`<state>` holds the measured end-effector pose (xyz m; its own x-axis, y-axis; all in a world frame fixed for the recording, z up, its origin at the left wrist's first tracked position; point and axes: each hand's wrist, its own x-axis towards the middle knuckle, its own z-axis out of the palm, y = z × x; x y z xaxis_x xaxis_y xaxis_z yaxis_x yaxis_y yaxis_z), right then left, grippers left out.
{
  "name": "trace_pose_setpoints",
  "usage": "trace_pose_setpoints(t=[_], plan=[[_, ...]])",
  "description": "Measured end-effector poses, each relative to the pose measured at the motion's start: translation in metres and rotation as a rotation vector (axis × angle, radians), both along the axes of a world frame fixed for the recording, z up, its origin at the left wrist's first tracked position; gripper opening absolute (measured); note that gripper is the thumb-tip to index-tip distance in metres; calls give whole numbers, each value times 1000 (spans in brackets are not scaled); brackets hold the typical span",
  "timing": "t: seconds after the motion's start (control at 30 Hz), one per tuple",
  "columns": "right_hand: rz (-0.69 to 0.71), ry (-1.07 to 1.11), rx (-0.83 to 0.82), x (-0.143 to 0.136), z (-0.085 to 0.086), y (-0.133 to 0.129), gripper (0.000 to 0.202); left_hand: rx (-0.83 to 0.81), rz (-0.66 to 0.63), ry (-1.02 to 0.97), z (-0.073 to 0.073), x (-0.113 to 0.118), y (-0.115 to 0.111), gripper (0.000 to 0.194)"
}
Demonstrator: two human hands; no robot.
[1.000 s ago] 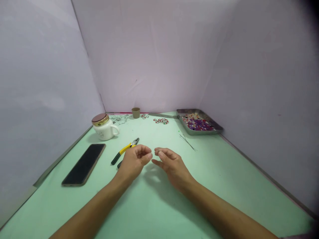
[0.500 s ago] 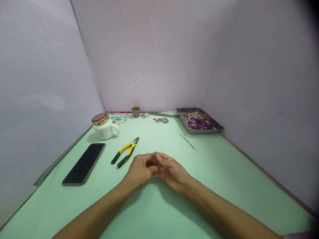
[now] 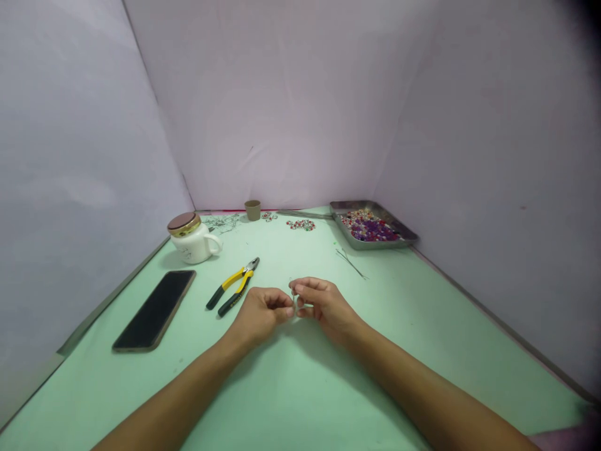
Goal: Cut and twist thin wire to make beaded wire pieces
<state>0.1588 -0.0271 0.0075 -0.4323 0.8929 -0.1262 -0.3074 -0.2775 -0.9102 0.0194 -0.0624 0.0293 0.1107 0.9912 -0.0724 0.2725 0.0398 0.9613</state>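
A person's bare hands work a slim wire [image 3: 293, 298] upright above a green worktop [image 3: 282, 394], just to the right of the pliers [image 3: 235, 285]. The left hand [image 3: 258, 313] pinches the wire low, its fingers closed; the right hand [image 3: 328, 307] grips it higher between thumb and forefinger, the other fingers loosely curled. Whether a bead is on it is too small to tell.

The piece in hand appears to be partway through, judging by the two-handed hold, and has yet to be set down. Beyond the pliers and to their right, red, clear and green beads [image 3: 301, 225] sit in a cluster, with a smaller pile [image 3: 269, 217] farther back; whether these are finished pieces cannot be made out. Supplies look far from used up: two crossed wires [image 3: 351, 264] lie well to the right of the pliers, thin strands [image 3: 223, 223] are scattered beyond them, and a metal tray [image 3: 375, 245] to their far right holds many purple, red and pale beads. The pliers themselves lie out of hand, handles spread.
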Motion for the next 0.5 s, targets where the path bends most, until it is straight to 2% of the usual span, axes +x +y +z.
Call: trace_pose_setpoints(t=[0.2, 0.37, 0.5], plan=[[79, -84, 59, 4, 6, 2, 12, -6, -63, 21, -1, -1, 0, 7], [196, -107, 35, 9, 5, 7, 9, -11, -144, 31, -5, -4, 0, 7], [199, -115, 24, 10, 7, 9, 7, -30, -187, 43, -3, -5, -1, 6]])
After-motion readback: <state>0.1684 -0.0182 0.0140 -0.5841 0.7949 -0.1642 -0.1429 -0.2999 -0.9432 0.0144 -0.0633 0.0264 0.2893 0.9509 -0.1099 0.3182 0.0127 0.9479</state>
